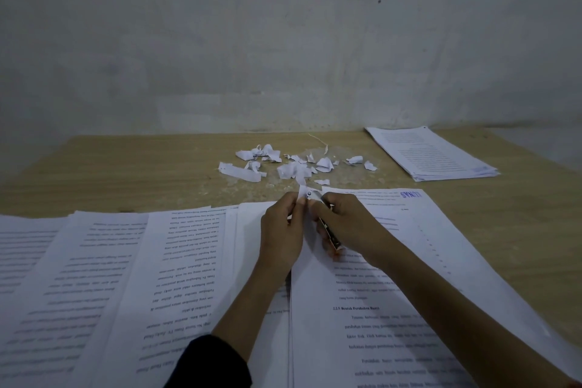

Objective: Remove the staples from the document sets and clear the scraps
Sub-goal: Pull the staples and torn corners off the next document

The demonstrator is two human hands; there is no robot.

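A printed document set (378,309) lies in front of me on the wooden table (126,167). My left hand (282,230) pinches the top corner of its pages. My right hand (343,224) grips a small metal tool (327,228) whose tip meets that corner at the paper's upper edge. The staple itself is too small to make out. A scatter of torn white paper scraps (293,164) lies on the table just beyond my hands.
Loose printed sheets (110,277) overlap across the left and near side of the table. A neat stack of pages (431,151) sits at the far right by the grey wall (283,41). Bare wood shows at the far left and right edge.
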